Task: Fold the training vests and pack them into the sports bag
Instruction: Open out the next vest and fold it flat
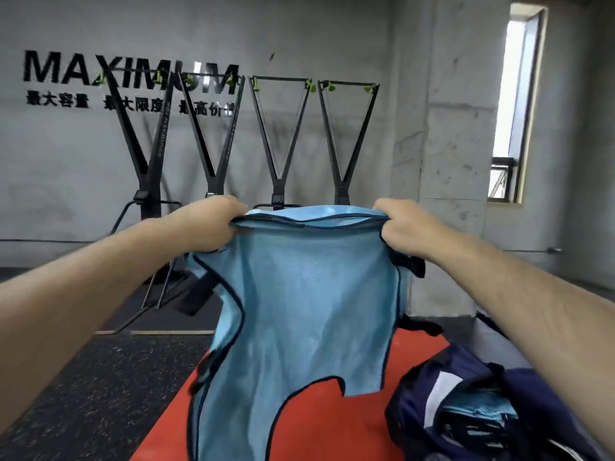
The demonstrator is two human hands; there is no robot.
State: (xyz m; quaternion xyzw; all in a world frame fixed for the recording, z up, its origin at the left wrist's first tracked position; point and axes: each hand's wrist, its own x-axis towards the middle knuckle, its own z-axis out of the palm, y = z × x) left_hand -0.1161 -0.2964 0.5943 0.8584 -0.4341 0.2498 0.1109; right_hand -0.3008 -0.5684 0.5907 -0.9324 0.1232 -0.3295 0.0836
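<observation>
Hanging down the middle of the frame, a light blue mesh training vest (306, 311) with dark trim is held up in the air by its upper edge, whose layers are gathered together between two bare hands. The left hand (213, 224), just left of centre, has its fingers curled round one end of that edge. The right hand (402, 227), just right of centre, pinches the other end in closed fingers. The cloth is stretched between them and falls as one broad panel. A curved cut-out with dark binding shows at the vest's lower end, near the bottom of the frame. Beneath it lies a red mat (332, 430) on a dark speckled floor (83, 377). In the lower right corner sits the navy sports bag (429, 387), its top open, with folded light blue vests (479, 414) lying inside. The bag is just beside the hanging cloth, and whether the two touch cannot be told. In the upper left, black lettering (129, 73) reading MAXIMUM runs across a grey wall (66, 161), with four black V-shaped frames (279, 138) standing before it. A tall window (519, 104) is at the upper right.
</observation>
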